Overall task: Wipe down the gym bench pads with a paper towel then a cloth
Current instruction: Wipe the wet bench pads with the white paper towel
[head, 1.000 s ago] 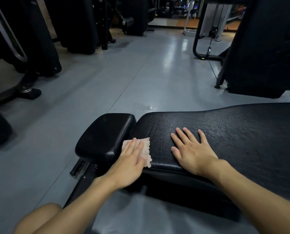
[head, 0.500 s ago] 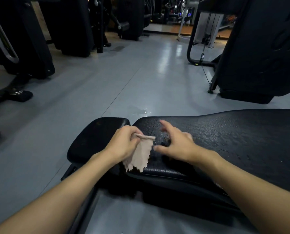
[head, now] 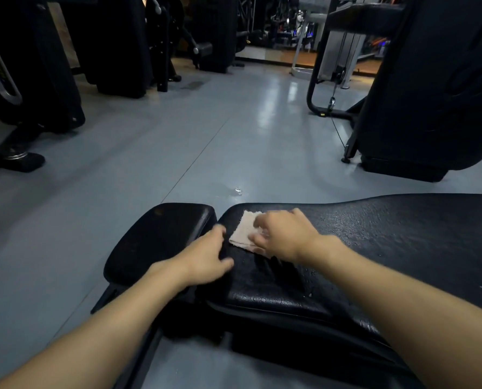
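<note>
Beige paper towel [head: 244,230], black bench pad [head: 388,237]

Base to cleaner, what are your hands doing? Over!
Left hand empty, at seat pad edge. Right hand on paper towel, grip blurred. Towel flat on long pad. Nothing in the way.

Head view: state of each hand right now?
Left hand: open, holding nothing, resting at the small black seat pad edge.
Right hand: on the beige paper towel, fingers bent; blur hides whether gripping or pressing.

no readable text, no labels, no brands, no numbers on pads or machines
</note>
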The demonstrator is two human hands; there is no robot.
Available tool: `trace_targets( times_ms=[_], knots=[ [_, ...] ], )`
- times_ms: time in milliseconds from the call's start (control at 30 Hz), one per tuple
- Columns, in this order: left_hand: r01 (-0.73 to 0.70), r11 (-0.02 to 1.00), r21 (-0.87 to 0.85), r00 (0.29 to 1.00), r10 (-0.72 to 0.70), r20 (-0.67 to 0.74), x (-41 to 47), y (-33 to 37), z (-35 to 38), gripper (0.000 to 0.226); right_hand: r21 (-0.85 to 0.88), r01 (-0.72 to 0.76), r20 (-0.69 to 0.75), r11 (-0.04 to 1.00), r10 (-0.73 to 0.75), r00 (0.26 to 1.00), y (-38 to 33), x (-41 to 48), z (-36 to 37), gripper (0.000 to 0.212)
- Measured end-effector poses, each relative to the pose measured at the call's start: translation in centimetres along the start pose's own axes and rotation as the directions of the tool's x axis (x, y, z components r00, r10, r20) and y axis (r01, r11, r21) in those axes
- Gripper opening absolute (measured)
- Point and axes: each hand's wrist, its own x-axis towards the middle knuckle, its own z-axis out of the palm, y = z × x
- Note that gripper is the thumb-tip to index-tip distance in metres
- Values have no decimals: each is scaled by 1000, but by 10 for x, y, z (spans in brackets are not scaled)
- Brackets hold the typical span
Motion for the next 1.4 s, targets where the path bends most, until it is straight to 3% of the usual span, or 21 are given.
trace_targets(
  times_ms=[100, 200, 267, 400, 600, 700, 800, 900, 967, 1100, 1233, 1400],
  knots=[
    [-15, 992, 123, 996, 3, 94, 2, 5, 1, 77, -10, -37, -6, 999, 37, 999, -6, 12, 27, 39],
    [-26, 978, 205, 993, 1, 120, 5, 12, -3, 64, -41, -72, 131, 997, 77, 988, -14, 29, 49, 54],
    [-34, 982, 184, 995, 17, 98, 6, 11, -3, 66, -33, -70, 149, 997, 74, 986, -16, 47, 53, 58],
    [-58, 989, 136, 997, 50, 62, 6, 5, 1, 91, -68, -53, 195, 996, 65, 979, -11, 86, 49, 58],
    [-25, 991, 135, 994, 10, 111, 8, 9, -5, 86, -86, -45, 194, 995, 61, 979, 17, 72, 43, 60],
    [-42, 992, 121, 986, 22, 168, 6, 20, -4, 96, -100, -107, 166, 989, 122, 978, 56, 43, 31, 61],
    [-87, 994, 71, 989, 78, 124, 5, 33, 4, 91, -132, -231, 170, 964, 252, 953, 105, 7, 12, 61],
    [-205, 977, 54, 975, 199, 98, 21, 62, 18, 88, -187, -318, 174, 929, 350, 920, 130, -11, -1, 61],
    [-248, 968, 35, 965, 244, 99, 37, 90, 28, 88, -103, -325, 155, 940, 337, 929, 130, -9, 0, 59],
    [-218, 970, 110, 971, 205, 121, 57, 132, 46, 88, -70, -284, 142, 956, 291, 946, 147, -6, 7, 58],
    [-314, 932, 179, 936, 273, 221, 63, 171, 58, 91, -85, -378, 140, 922, 387, 912, 195, -20, -7, 58],
    [-224, 937, 268, 923, 116, 367, 82, 231, 73, 109, -81, -508, 125, 857, 515, 848, 253, -49, -25, 58]
  ],
)
